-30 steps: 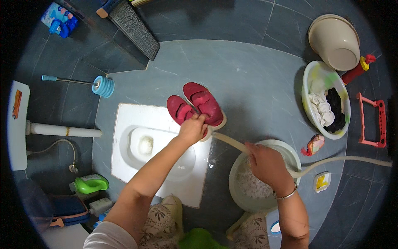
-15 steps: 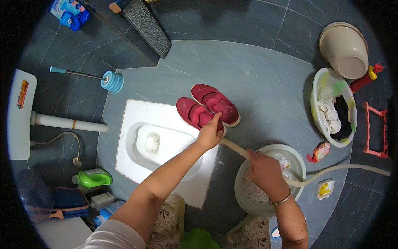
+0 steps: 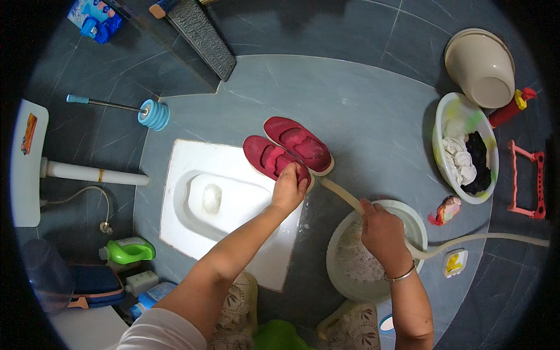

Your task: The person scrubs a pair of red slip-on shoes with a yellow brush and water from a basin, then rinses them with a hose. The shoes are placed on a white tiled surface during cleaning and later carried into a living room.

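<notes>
Two red slip-on shoes [image 3: 298, 143] with pale soles lie side by side, wet-looking, next to the white squat toilet [image 3: 170, 216]. My left hand [image 3: 288, 188] is closed on the nearer end of the left shoe [image 3: 261, 154], thumb and fingers at its rim. A pale rubber hose [image 3: 344, 195] is wrapped in my right hand [image 3: 382, 236], its open end pointing at the shoes. Below that hand stands a light basin [image 3: 335, 271] of foamy water. Wet spots show on the floor between toilet and basin.
An oval tub [image 3: 438, 149] with white and black cloth stands at the right, beside a beige bucket [image 3: 475, 55]. A soap dish [image 3: 448, 274] and a crumpled packet [image 3: 448, 209] lie near the hose. Left are a plunger [image 3: 154, 115] and a green bottle [image 3: 131, 251].
My left hand has moved slightly nearer and closed on the left shoe's edge. My right hand has shifted right and up with the hose, whose end has moved a little right.
</notes>
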{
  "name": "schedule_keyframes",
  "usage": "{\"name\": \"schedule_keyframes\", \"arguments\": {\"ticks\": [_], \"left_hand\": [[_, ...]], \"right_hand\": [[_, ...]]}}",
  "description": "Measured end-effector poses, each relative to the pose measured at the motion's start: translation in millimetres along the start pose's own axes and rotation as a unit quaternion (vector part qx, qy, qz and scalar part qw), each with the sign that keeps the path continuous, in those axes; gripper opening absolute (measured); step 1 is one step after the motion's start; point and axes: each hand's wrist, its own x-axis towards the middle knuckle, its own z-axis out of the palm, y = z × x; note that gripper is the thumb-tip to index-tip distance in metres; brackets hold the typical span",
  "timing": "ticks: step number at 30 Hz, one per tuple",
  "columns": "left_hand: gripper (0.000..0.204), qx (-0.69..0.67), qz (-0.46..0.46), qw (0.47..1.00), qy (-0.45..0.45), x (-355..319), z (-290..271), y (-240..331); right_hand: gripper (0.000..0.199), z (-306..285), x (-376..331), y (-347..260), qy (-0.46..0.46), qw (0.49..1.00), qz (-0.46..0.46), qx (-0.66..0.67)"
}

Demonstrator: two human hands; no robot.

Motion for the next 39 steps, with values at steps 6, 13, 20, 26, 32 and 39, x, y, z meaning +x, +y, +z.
{"name": "schedule_keyframes", "arguments": {"ticks": [6,13,20,26,32,39], "left_hand": [[0.045,0.105,-0.02,0.994,-0.02,2.1,-7.6,10.1],[0.054,0.106,-0.056,0.987,-0.111,18.5,-2.2,19.2],[0.042,0.086,-0.126,0.975,-0.16,26.8,2.8,11.3],[0.04,0.158,-0.138,0.955,-0.21,18.6,-7.4,24.0],[0.042,0.155,-0.128,0.96,-0.193,16.1,-8.7,20.6],[0.043,0.186,-0.037,0.956,-0.223,1.9,-16.9,6.9]], "right_hand": [[0.045,0.0,1.7,7.7,0.014,0.999,0.023,-0.038],[0.046,-1.4,3.2,6.6,0.032,0.999,0.011,-0.028],[0.044,-1.8,6.4,8.0,0.028,0.999,0.01,-0.043],[0.041,-2.6,4.0,13.3,-0.004,0.999,-0.008,-0.039],[0.039,-15.6,5.2,15.7,-0.007,0.999,0.018,-0.037],[0.042,5.1,9.3,27.0,-0.004,0.999,-0.037,0.005]]}}
